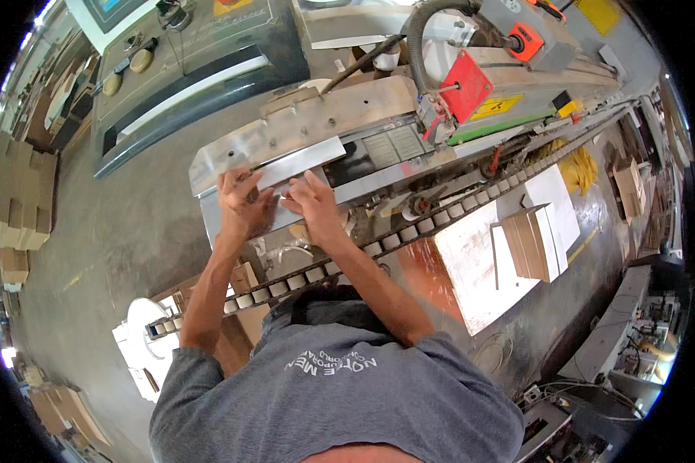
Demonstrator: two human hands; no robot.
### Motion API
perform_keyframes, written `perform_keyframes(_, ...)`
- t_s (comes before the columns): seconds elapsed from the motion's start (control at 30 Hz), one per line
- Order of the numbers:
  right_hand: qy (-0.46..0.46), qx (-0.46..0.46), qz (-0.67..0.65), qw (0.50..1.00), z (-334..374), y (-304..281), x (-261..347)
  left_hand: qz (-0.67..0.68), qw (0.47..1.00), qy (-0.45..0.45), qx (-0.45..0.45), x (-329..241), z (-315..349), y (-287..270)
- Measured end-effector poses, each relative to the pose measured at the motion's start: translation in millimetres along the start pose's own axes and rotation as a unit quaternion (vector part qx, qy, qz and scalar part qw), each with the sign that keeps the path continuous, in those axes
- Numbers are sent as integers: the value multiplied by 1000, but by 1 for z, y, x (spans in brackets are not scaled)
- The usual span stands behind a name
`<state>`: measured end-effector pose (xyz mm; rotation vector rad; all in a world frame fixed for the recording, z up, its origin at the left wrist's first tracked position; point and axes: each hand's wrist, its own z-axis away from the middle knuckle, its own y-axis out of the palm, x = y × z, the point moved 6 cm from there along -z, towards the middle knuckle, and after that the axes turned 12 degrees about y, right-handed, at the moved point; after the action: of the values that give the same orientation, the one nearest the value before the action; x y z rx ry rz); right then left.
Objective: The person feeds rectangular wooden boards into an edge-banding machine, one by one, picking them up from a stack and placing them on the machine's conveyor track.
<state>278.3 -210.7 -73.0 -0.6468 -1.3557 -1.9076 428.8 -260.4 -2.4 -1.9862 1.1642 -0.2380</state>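
Observation:
A long pale strip lies along the metal bed of a machine, below its grey guard beam. My left hand is over the bed at the strip's left end, its fingers bent and apart. Just to the right, my right hand reaches to the strip's near edge with loosely curled, separated fingers. Neither hand shows a clear grip on the strip; the contact of the fingertips is partly hidden. Right of the strip, a dark slot with a grey ribbed plate is set in the bed.
A roller conveyor runs diagonally between my body and the machine. Cardboard pieces stand on a white board at right. A red plate and thick hose rise above the bed. A dark cabinet stands far left.

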Motion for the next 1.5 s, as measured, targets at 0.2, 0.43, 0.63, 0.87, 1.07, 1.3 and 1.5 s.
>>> perform_keyframes(0.2, -9, -21, 15, 1000, -9, 10, 2, 59, 993, -93, 34, 23, 14, 5)
perform_keyframes(0.43, -23, 1, 69, 997, -11, 3, 7, 90, 991, -94, 27, 25, 14, 19)
perform_keyframes(0.63, -39, -21, 105, 994, -11, -20, 24, 87, 994, -61, 30, 7, -4, 33)
perform_keyframes(0.87, -48, -77, 127, 988, -19, -65, 64, 110, 992, -34, 43, -19, -40, 73)
perform_keyframes(1.07, -91, -78, 102, 988, -26, -106, 96, 113, 992, -13, 48, -45, -68, 109)
perform_keyframes(1.3, -59, -106, 141, 983, -19, -159, 135, 104, 993, 18, 57, -76, -99, 161)
perform_keyframes(1.5, -167, -228, 117, 952, 73, -181, 177, 119, 990, 34, 75, -109, -126, 204)
